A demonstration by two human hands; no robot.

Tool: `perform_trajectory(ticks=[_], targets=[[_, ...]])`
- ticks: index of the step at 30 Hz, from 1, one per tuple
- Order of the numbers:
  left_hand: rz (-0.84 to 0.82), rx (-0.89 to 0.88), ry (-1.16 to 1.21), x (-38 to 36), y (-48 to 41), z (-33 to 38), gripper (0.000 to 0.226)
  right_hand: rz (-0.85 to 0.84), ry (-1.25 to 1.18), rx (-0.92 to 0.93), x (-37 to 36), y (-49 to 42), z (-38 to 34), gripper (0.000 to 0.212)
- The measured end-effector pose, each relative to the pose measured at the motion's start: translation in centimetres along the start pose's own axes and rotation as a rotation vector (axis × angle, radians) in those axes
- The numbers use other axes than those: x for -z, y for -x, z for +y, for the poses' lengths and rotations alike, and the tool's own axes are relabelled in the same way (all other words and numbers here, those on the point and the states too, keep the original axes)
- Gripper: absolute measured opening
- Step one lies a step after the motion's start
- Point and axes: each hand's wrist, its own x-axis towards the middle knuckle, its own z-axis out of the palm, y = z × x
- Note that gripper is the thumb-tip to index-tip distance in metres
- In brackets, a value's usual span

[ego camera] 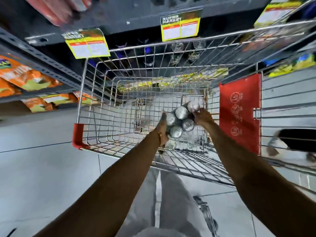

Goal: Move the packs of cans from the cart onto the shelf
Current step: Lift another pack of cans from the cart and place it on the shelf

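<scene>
A pack of cans (180, 119) with silver tops sits low inside the wire cart (106, 106). My left hand (163, 129) presses flat against the pack's left side. My right hand (202, 117) grips its right side, fingers curled over the top edge near the far can. Both arms reach down over the cart's near rim. The dark shelf (133, 17) stands just beyond the cart, with yellow price tags (180, 27) hanging from its edge. Dark cans show in shadow under that shelf, behind the cart's far wall.
Orange packages (20, 74) fill lower shelves at the left. A red flap (240, 113) hangs on the cart's right end, and a red corner guard (77, 135) caps its left corner. Reddish packs (59, 7) lie on the upper shelf. Grey tiled floor lies around.
</scene>
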Motion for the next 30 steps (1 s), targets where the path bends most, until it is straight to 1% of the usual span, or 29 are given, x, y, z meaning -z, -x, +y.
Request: perform_trajectory(ticks=[2,6,9,10,12,14,15,18,21,22,24,25,26,27,28,29,30], targets=[[0.038,-0.038,0.006,-0.7,-0.3,0.1,0.072,0.022,0.025,0.001,0.3,-0.1,-0.8,0.044],[0.046,-0.102,-0.147,-1.3,1.9,1.5,0.066,0.029,0.068,-0.017,0.4,0.2,-1.4,0.049],[0.061,-0.061,-0.234,-0.5,3.8,2.8,0.067,0.057,-0.033,-0.07,0.9,2.0,-2.7,0.054],[0.06,-0.075,-0.259,0.1,4.3,3.0,0.072,0.065,-0.036,-0.081,1.3,3.0,-3.0,0.056],[0.08,-0.126,-0.288,1.5,4.5,3.0,0.093,0.073,-0.068,-0.067,2.2,5.4,-3.5,0.059],[0.109,-0.181,-0.311,3.2,4.2,2.9,0.11,0.091,-0.155,-0.045,3.3,7.9,-3.7,0.062],[0.131,-0.202,-0.342,3.5,5.4,3.4,0.111,0.107,-0.19,-0.026,3.9,9.3,-4.0,0.062],[0.159,-0.354,-0.41,2.4,11.3,6.6,0.1,0.16,-0.229,0.073,6.3,14.4,-6.0,0.056],[0.24,-0.427,-0.366,1.4,15.4,10.1,0.124,0.18,-0.27,0.223,9.4,18.9,-8.5,0.049],[0.272,-0.461,-0.387,0.9,16.6,11.3,0.119,0.191,-0.281,0.262,10.4,20.1,-9.3,0.05],[0.309,-0.6,-0.442,0.1,18.8,14.0,0.098,0.257,-0.303,0.344,12.3,21.9,-11.3,0.054],[0.313,-0.677,-0.469,-0.2,19.7,15.4,0.093,0.296,-0.3,0.378,13.3,22.7,-12.4,0.056],[0.31,-0.742,-0.506,-0.7,20.5,16.9,0.093,0.329,-0.293,0.411,14.2,23.2,-13.6,0.055],[0.304,-0.801,-0.536,-1.1,20.9,18.3,0.079,0.36,-0.304,0.443,15.1,23.4,-14.9,0.052],[0.298,-0.856,-0.547,-1.5,21.5,19.8,0.059,0.382,-0.338,0.482,15.9,23.3,-16.1,0.05],[0.297,-0.89,-0.553,-1.9,21.9,21.3,0.046,0.406,-0.374,0.515,16.6,23.1,-17.3,0.048],[0.298,-0.916,-0.559,-2.5,22.5,23.0,0.041,0.426,-0.404,0.538,17.4,22.6,-18.6,0.046]])
